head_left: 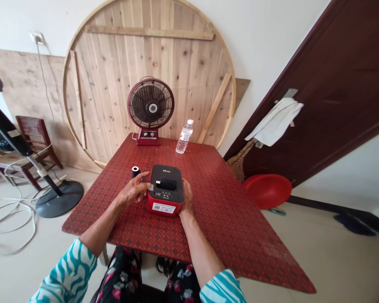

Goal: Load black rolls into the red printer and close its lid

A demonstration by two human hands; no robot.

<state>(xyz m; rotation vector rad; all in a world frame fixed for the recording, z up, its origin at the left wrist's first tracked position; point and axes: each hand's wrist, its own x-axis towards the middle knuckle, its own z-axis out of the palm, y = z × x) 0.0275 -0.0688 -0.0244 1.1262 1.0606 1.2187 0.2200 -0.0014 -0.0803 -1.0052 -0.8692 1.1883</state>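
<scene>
A red box-shaped device with a black top sits on the red patterned table. On its top lies a small black object with a white end. My right hand is wrapped against the device's right side, its fingers partly hidden behind it. At the upper left edge, my left hand touches the device with its fingers apart, next to a small greyish piece at the edge. Just behind my left hand stands a small black and white roll.
A dark red fan and a water bottle stand at the table's back. A round wooden panel leans on the wall. On the floor are a red basin at right and a stand base with cables at left.
</scene>
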